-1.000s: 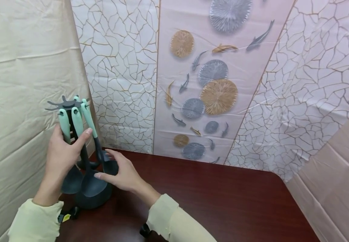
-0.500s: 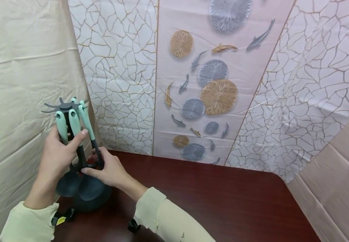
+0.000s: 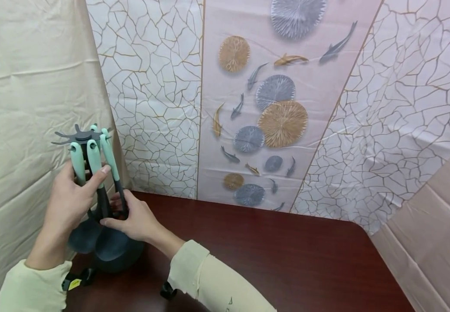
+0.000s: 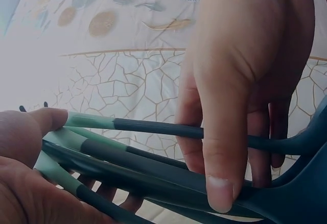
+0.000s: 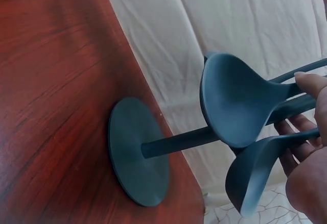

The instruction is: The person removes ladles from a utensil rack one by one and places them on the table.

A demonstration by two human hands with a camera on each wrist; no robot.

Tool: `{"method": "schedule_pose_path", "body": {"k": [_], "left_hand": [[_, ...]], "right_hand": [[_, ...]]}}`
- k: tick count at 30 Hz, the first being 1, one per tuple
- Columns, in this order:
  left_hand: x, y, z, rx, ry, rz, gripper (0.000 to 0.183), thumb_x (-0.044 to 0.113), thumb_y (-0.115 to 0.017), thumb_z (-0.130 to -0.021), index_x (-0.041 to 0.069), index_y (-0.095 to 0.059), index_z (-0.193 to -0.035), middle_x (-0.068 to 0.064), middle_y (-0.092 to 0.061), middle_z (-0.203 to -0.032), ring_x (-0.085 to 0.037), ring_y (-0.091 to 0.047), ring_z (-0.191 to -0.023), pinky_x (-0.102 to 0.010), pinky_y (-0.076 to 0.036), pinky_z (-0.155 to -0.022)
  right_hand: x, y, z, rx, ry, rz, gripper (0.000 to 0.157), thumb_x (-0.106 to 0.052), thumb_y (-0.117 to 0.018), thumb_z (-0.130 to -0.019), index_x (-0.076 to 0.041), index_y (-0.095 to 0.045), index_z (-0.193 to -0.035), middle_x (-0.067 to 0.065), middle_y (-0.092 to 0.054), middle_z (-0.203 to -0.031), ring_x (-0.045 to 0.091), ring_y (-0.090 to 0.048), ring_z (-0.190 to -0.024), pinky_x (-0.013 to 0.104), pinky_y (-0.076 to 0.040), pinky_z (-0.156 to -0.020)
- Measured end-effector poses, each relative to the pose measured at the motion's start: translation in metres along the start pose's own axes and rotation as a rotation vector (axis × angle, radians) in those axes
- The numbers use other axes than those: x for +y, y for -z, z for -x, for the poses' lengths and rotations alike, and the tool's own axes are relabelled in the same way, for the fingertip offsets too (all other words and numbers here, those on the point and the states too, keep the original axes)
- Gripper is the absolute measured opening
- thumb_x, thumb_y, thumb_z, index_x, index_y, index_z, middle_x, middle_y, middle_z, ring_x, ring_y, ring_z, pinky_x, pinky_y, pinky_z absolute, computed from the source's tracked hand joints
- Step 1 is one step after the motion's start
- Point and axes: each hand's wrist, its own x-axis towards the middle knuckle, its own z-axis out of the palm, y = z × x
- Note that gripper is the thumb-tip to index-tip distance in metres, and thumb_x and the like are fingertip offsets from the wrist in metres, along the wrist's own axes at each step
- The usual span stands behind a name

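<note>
A dark utensil stand (image 3: pixel 83 137) with a hooked top is at the left of the head view. Several utensils with mint handles (image 3: pixel 94 156) and dark shafts hang around it. My left hand (image 3: pixel 69 197) grips the bundle at the handles, thumb across the front. Lower down, my right hand (image 3: pixel 137 219) holds the dark shafts, its thumb (image 4: pixel 220 168) in front and fingers behind. In the right wrist view hang a large spoon-shaped head (image 5: pixel 235 99) and a ladle (image 5: pixel 255 175), above the round base (image 5: pixel 135 150). The utensils at the back are partly hidden.
The stand is on a dark red wooden table (image 3: pixel 272 260), near its left side. A beige cloth (image 3: pixel 26 108) hangs close on the left. A patterned cloth (image 3: pixel 162 108) hangs behind the table's back edge.
My right hand has moved left from beside the utensil heads and now holds the shafts. My left hand and the upper part of the bundle have shifted slightly left.
</note>
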Motion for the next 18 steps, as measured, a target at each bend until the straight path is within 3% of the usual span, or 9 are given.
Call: {"method": "schedule_pose_path", "body": {"k": [7,18], "left_hand": [[0.0020,-0.0016,-0.0026,0.025,0.013,-0.032,0.059,0.049,-0.063,-0.104,0.005,-0.051,-0.142,-0.022,-0.060,-0.122,-0.030,-0.055,-0.107,-0.032,-0.043,-0.081],[0.0051,-0.0090,-0.0037,0.058,-0.005,-0.015,0.055,0.045,-0.068,-0.103,0.003,-0.059,-0.137,-0.022,-0.068,-0.123,-0.024,-0.059,-0.101,-0.023,-0.046,-0.076]], "right_hand": [[0.0020,-0.0054,-0.0007,0.034,0.038,0.019,0.047,-0.029,-0.077,-0.100,-0.016,-0.052,-0.137,-0.010,-0.067,-0.125,-0.002,-0.065,-0.114,0.018,-0.050,-0.096],[0.0042,-0.0043,-0.0007,0.053,0.071,0.030,0.039,-0.027,-0.073,-0.102,-0.017,-0.051,-0.133,-0.011,-0.063,-0.121,-0.001,-0.064,-0.114,0.018,-0.050,-0.097]]}}
